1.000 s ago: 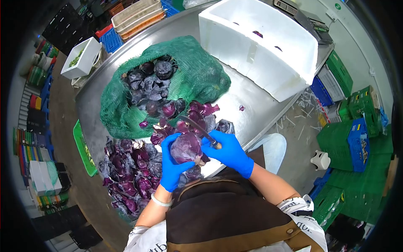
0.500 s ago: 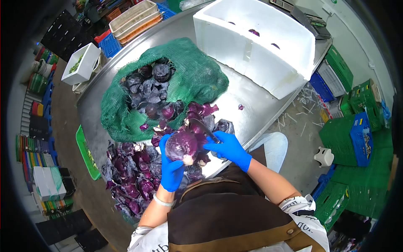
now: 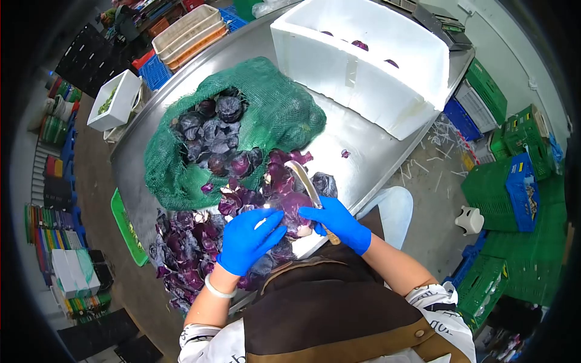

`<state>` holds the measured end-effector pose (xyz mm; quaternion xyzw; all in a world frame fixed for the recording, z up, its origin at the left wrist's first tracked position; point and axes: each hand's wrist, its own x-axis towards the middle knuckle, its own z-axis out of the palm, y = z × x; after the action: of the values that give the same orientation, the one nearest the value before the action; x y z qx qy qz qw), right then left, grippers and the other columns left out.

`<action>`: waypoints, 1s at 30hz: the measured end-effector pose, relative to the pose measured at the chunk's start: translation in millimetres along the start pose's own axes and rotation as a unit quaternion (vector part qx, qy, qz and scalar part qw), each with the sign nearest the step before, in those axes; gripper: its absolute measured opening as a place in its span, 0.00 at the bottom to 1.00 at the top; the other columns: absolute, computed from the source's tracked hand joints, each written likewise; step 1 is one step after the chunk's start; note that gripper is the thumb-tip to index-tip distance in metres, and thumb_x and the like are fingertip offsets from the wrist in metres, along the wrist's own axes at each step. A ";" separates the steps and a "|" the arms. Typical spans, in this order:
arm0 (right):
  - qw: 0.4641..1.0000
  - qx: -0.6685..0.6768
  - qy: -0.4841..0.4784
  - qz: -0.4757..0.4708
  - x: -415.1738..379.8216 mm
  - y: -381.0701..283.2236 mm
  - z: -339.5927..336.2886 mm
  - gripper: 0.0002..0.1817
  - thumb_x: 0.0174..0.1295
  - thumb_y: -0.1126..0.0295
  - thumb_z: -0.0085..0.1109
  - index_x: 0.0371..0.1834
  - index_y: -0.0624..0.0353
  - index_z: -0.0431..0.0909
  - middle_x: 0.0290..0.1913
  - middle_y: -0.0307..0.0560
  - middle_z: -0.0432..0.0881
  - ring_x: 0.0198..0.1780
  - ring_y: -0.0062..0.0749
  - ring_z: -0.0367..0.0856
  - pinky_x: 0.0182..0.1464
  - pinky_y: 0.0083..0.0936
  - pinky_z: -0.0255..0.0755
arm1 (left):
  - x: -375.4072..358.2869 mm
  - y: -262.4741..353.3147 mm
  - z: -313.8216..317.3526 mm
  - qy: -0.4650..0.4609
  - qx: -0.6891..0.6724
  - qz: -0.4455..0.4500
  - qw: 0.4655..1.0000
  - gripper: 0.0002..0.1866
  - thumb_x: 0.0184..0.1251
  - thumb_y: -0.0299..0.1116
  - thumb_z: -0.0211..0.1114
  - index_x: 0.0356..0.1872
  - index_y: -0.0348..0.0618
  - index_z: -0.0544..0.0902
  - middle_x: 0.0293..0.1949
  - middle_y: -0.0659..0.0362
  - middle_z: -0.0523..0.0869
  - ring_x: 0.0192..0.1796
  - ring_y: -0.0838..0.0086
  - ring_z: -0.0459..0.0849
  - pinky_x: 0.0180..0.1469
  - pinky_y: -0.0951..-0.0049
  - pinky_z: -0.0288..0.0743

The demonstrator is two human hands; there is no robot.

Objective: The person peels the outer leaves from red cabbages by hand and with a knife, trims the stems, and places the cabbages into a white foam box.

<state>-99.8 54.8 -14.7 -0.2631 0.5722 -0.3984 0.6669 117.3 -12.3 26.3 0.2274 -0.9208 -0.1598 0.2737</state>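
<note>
A purple cabbage (image 3: pixel 292 206) sits in front of me among loose leaves, close against both blue-gloved hands. My right hand (image 3: pixel 340 222) grips a curved knife (image 3: pixel 304 181) by its wooden handle, blade pointing up and away from me, and the hand also rests at the cabbage's right side. At the left of the cabbage is my left hand (image 3: pixel 249 239), fingers stretched out and apart; whether the fingertips touch the cabbage is hard to tell. A heap of trimmed purple leaves (image 3: pixel 187 248) lies below and left of that hand.
Beyond the leaves, a green mesh sack (image 3: pixel 266 91) holds dark cabbages. A white foam box (image 3: pixel 357 78) with a few cabbages inside stands on the metal table (image 3: pixel 339 121) at the back right. Stacked trays (image 3: pixel 187 36) are at the far left, green crates (image 3: pixel 493 187) on the right.
My left hand has let go of the cabbage and moved back with fingers spread. The cabbage has shifted right toward my right hand, and the knife has turned, its blade now showing bright.
</note>
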 end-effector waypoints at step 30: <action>0.995 -0.022 -0.022 0.098 7.4 32.5 -6.7 0.22 0.57 0.48 0.67 0.30 0.60 0.83 0.18 0.39 0.75 0.16 0.20 0.71 0.18 0.18 0.61 | -0.3 -9.6 3.0 -0.278 0.019 0.041 0.959 0.12 0.57 0.27 0.61 0.44 0.45 0.79 0.46 0.53 0.81 0.45 0.56 0.79 0.45 0.58 0.74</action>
<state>-98.6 67.0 -46.4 -0.2295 0.5889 -0.3121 0.7093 119.0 -19.8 19.8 0.1414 -0.9718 -0.1883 0.0086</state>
